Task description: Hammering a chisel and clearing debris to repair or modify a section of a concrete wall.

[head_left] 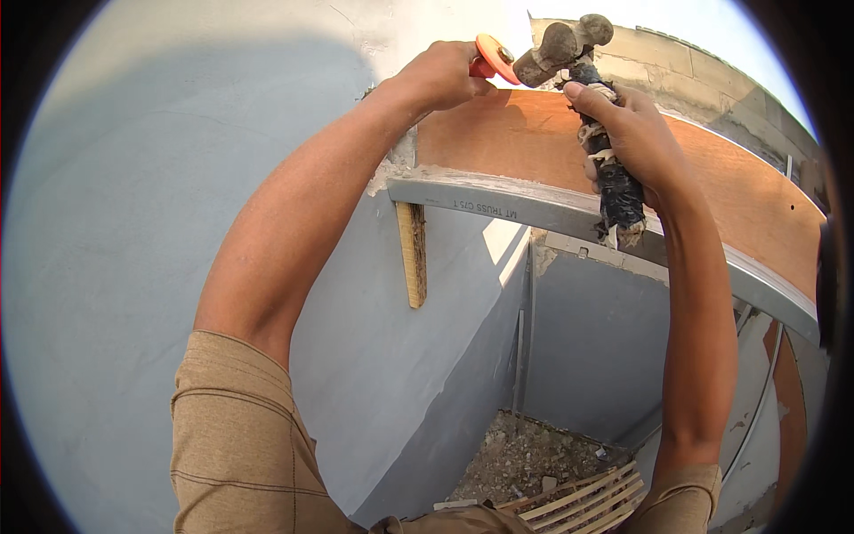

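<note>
Near the top, my left hand (434, 78) grips a red-orange tool with a round guard and a metal end, probably a chisel (492, 55), against the white wall corner; its tip is hidden. My right hand (637, 147) is wrapped round the black, ragged-taped handle of a hammer (559, 52), whose metal head is beside the chisel's end; whether they touch I cannot tell. Below both hands runs an orange-brown board (498, 133) with a grey metal channel (534, 215) along its lower edge.
A pale blue wall (142, 249) fills the left. A wooden stake (411, 254) hangs below the channel. Below are a grey recess (592, 338), rubble (498, 458) and wooden slats (578, 507). A block wall (663, 62) stands behind the board; metal rods (756, 400) are at lower right.
</note>
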`<state>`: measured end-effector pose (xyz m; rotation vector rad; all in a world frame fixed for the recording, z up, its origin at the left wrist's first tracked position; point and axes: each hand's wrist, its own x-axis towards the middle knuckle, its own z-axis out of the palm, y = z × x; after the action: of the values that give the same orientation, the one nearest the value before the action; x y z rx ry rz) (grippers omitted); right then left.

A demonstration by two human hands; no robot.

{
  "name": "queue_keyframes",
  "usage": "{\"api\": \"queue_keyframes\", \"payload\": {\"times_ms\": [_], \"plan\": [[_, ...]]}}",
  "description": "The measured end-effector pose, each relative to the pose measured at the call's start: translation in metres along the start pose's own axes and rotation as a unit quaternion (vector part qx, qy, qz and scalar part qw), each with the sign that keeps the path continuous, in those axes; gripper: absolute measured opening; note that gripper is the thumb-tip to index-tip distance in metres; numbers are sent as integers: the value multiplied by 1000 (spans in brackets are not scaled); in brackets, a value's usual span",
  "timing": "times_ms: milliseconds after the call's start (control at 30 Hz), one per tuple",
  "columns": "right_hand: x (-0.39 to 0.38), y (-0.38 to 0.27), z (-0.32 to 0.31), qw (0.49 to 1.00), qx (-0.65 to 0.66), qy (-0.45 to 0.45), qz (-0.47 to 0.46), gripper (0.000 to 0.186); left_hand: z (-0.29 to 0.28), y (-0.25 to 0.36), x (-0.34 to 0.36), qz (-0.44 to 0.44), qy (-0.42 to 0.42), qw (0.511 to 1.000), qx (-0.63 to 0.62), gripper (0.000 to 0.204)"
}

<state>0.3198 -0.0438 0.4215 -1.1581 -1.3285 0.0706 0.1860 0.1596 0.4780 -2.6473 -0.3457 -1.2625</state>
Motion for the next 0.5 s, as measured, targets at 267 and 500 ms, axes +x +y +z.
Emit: {"api": "queue_keyframes", "payload": {"times_ms": [267, 500], "plan": [[37, -20, 5, 966, 134, 190, -113, 34, 0, -10, 6, -55, -13, 997, 50, 38], [-34, 28, -39, 997, -67, -26, -9, 39, -11, 23, -6, -23, -103, 992, 63, 37]]}}
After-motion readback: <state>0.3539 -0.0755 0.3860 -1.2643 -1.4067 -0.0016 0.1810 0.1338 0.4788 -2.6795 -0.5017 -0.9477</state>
